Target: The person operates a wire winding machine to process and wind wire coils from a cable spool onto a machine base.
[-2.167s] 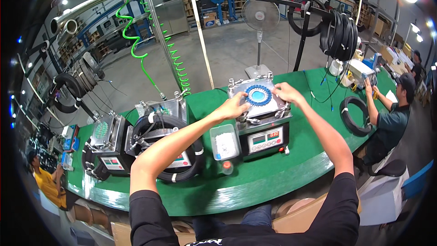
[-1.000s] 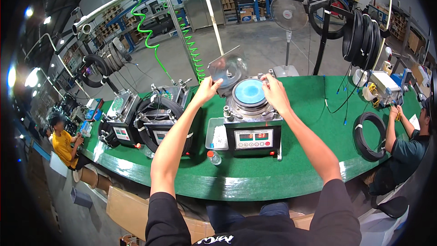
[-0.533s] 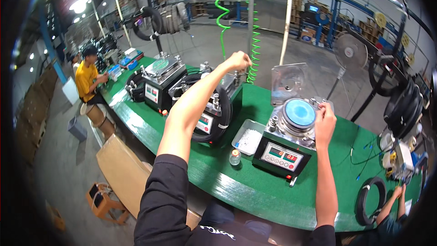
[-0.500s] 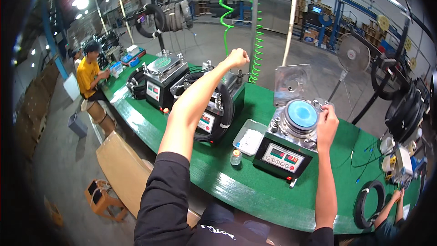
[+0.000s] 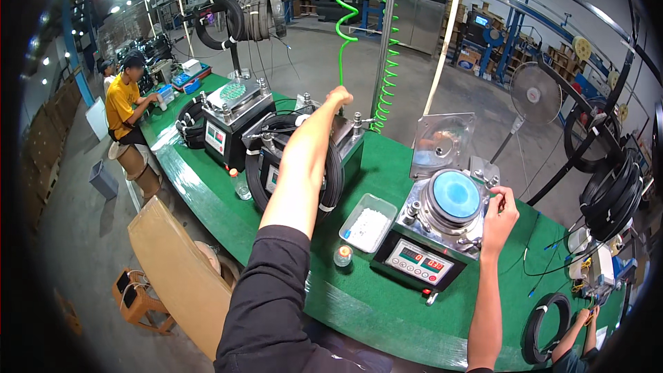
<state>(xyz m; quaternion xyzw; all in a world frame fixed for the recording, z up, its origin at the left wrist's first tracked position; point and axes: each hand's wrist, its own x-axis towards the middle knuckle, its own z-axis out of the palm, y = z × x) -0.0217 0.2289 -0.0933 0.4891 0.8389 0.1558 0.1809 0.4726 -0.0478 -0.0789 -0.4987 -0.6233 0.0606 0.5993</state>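
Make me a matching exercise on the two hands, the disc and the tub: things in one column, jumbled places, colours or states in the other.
Things
1. Left hand
2. Disc
3. Tub
4. Right hand

Places, colours, states
A. contains small white pieces
B. just to the right of the disc
C. at the lower end of the green hose
D. blue and round

Right pairs: 1-C, 2-D, 3-A, 4-B

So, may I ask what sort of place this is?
Probably a factory workshop: a long green bench carries machines with digital displays, and coils of black cable hang nearby.
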